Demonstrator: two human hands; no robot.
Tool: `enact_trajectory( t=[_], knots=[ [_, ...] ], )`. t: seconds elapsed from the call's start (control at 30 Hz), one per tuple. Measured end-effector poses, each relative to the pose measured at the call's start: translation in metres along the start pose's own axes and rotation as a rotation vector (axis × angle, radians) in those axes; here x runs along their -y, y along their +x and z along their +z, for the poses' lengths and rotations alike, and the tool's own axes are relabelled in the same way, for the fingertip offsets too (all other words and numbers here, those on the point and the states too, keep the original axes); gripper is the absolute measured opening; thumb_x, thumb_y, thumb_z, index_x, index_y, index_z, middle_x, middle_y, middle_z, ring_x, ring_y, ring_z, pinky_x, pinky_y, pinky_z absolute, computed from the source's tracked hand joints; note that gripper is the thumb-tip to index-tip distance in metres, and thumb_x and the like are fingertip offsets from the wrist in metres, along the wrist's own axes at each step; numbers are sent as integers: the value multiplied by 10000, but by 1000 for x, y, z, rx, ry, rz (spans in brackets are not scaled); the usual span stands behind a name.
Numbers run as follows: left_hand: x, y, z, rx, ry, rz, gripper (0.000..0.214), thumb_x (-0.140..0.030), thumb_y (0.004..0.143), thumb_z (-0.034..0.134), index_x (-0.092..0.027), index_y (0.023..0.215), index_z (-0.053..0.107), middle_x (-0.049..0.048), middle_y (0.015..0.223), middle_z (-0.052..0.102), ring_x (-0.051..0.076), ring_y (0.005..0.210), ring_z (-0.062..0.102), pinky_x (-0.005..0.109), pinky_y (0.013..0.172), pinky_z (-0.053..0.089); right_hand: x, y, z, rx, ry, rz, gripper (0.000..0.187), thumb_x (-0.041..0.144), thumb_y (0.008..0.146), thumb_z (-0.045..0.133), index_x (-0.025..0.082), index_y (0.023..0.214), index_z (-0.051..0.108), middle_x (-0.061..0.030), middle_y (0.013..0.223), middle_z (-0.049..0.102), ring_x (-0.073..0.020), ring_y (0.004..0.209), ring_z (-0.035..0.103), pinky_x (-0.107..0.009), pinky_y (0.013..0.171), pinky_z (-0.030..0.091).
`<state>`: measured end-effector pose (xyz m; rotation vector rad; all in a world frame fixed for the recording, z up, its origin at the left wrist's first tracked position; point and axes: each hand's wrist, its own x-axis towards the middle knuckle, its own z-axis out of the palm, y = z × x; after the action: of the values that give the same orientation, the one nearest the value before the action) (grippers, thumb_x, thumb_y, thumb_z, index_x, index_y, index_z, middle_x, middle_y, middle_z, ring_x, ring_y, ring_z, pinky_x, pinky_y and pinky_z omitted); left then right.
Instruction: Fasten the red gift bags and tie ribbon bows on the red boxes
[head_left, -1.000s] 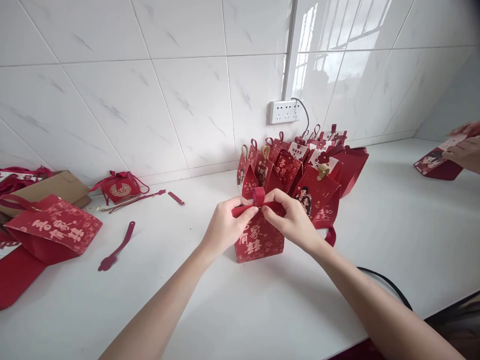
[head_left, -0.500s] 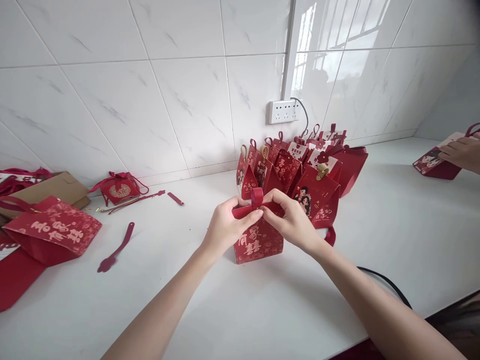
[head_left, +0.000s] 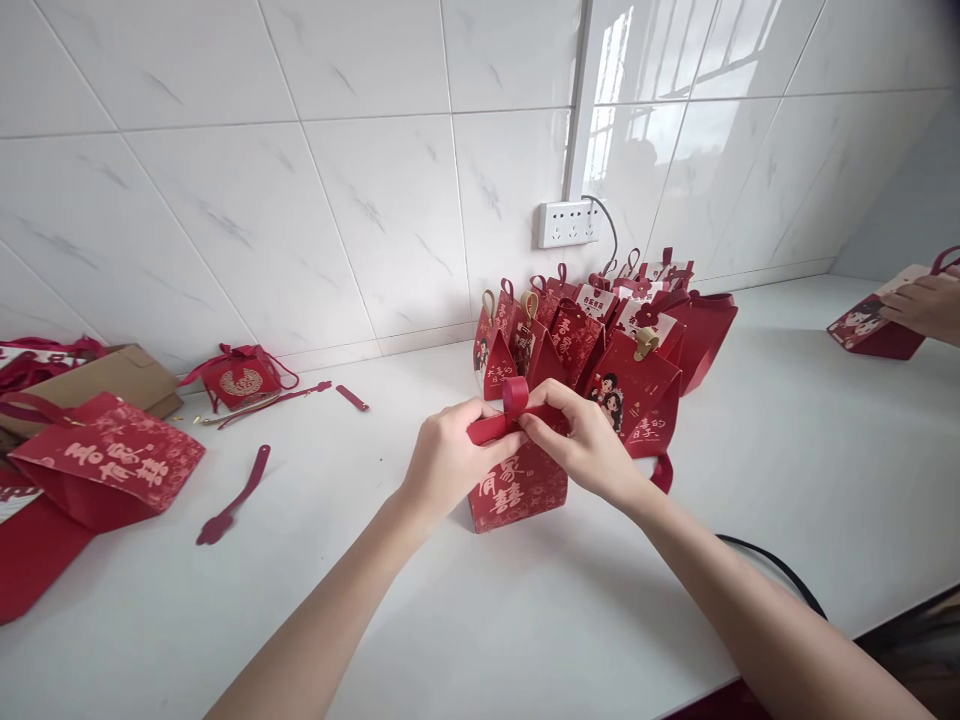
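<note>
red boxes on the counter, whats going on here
A person's left grip and right grip pinch the top of an upright red box, either side of its ribbon loop. A cluster of similar boxes stands behind it on the white counter. A loose red strap lies off to the left. At the far right, another person's grip is on another box.

Head view faces forward and down over counter (head_left: 420,620); left hand (head_left: 459,450) and right hand (head_left: 581,440) near, wall (head_left: 225,220) beyond.
</note>
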<state>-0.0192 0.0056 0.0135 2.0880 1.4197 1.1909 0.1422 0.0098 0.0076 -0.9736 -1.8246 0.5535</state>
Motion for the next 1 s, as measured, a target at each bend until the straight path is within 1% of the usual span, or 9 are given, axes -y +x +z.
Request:
enact_trajectory(
  t=[0.07, 0.13, 0.27, 0.37, 0.53, 0.8, 1.0],
  knots=[
    [2, -1, 2, -68, 76, 73, 186, -291, 694, 667, -200, 603, 533, -28, 613, 614, 128, 609, 551, 234, 593, 426, 1, 0, 0, 0, 5, 8, 100, 168, 817, 478, 195, 761, 556, -5, 808, 615, -134, 708, 569, -251, 645, 439],
    [5, -2, 3, -85, 91, 98, 198, -301, 712, 665, -199, 602, 535, -21, 626, 620, 132, 630, 557, 240, 612, 427, 1, 0, 0, -2, 7, 13, 99, 169, 817, 480, 194, 762, 558, -6, 811, 615, -134, 715, 570, -249, 642, 436],
    [8, -1, 3, -19, -10, 57, 253, -392, 720, 669, -196, 617, 544, -14, 645, 621, 124, 606, 545, 231, 564, 410, 1, 0, 0, -2, -1, 16, 101, 176, 821, 485, 195, 745, 549, -5, 801, 613, -135, 707, 570, -248, 630, 429],
    [8, -1, 3, -27, -35, 26, 312, -454, 695, 677, -193, 602, 534, -15, 604, 594, 122, 573, 518, 227, 520, 382, 0, 0, 0, -4, -8, 11, 97, 179, 825, 487, 196, 750, 548, 0, 794, 612, -130, 696, 567, -246, 626, 426],
    [6, -1, 4, -25, -67, -6, 315, -441, 709, 662, -190, 590, 514, -34, 550, 547, 103, 519, 464, 221, 495, 356, -1, 0, 1, -5, -13, -1, 88, 176, 826, 483, 197, 767, 546, -5, 802, 607, -137, 712, 569, -251, 633, 427],
    [6, -1, 4, -34, -19, 22, 313, -426, 755, 620, -186, 594, 500, -42, 546, 516, 92, 517, 433, 214, 508, 346, -2, 1, 1, -11, -27, -21, 91, 158, 825, 477, 195, 783, 549, -6, 814, 602, -135, 725, 569, -252, 647, 428],
    [3, -1, 3, -22, -38, 10, 308, -416, 759, 607, -184, 589, 495, -47, 527, 513, 86, 497, 424, 204, 491, 345, -2, 1, 1, -6, -21, -17, 90, 152, 824, 474, 198, 781, 539, -5, 819, 600, -133, 724, 564, -248, 642, 422]
  ],
)
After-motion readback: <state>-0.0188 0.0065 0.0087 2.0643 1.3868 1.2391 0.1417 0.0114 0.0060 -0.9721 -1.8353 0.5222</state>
